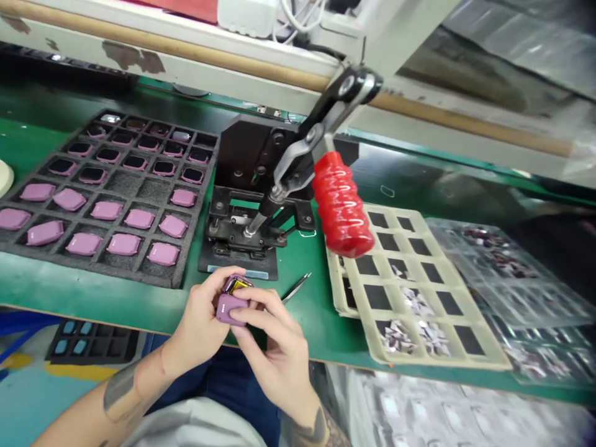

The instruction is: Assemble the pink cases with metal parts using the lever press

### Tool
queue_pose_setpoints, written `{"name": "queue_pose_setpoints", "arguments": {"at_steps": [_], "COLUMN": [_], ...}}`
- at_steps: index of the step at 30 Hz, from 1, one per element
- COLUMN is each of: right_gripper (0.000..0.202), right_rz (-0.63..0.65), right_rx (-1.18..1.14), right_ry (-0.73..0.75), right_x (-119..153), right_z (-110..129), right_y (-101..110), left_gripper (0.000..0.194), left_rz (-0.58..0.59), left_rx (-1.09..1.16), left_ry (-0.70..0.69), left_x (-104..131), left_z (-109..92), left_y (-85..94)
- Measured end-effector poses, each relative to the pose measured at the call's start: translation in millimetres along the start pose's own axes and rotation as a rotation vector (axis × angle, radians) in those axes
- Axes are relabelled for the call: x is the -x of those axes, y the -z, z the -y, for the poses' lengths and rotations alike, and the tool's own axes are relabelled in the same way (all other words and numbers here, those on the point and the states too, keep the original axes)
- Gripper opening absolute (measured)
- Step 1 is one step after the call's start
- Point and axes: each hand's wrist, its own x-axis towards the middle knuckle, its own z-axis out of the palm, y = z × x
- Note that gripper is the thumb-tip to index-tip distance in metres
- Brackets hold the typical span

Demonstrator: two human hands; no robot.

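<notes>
My left hand [203, 320] is closed around a small purple watch case [240, 280], whose inside shows yellow and dark parts. Over its near side lies a purple cover [230, 309] with small white markings, pinched by the fingers of my right hand [279, 341]. The two pieces meet at an angle, and whether they are joined is hidden by the fingers. Just right of my hands, tweezers [297, 287] rest on the green table. Beyond my hands stands a black press [251, 233] with a red-gripped lever [343, 208].
On the left, a dark foam tray [153, 277] carries several purple covers and dark-screened watch cases. A cream compartment tray [372, 338] with small shiny pieces lies right, beside clear plastic trays [484, 298]. A shelf edge [233, 62] crosses behind the press.
</notes>
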Motion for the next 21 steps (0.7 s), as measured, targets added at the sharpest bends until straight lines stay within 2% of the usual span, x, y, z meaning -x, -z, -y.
{"name": "queue_pose_setpoints", "arguments": {"at_steps": [3, 5, 8, 10, 13, 16, 21], "right_gripper": [0.03, 0.028, 0.026, 0.026, 0.024, 0.023, 0.014], "right_rz": [-0.161, -0.242, -0.192, -0.152, -0.2, -0.255, -0.187], "right_rx": [-0.017, 0.038, 0.1, 0.119, 0.093, 0.006, -0.079], "right_ry": [-0.021, -0.015, 0.011, 0.025, -0.005, -0.086, -0.067], "right_x": [-4, -8, -14, -14, -10, -6, -4], "right_z": [-3, -8, -13, -15, -19, -22, -21], "right_y": [0, -1, -4, -6, -7, -6, -2], "left_gripper": [0.043, 0.047, 0.052, 0.045, 0.031, 0.024, 0.015], "left_rz": [-0.024, 0.015, 0.052, 0.014, -0.017, 0.041, 0.14], "left_rx": [0.12, 0.203, 0.247, 0.221, 0.205, 0.251, 0.196], "left_ry": [0.029, 0.03, 0.011, 0.024, 0.029, 0.006, -0.035], "left_x": [0, 0, 1, 0, -1, 1, 7], "left_z": [-2, -3, -3, -2, -2, -4, -3], "left_y": [0.4, 2.2, 4.7, 4.6, 2.5, 1.7, 6.4]}}
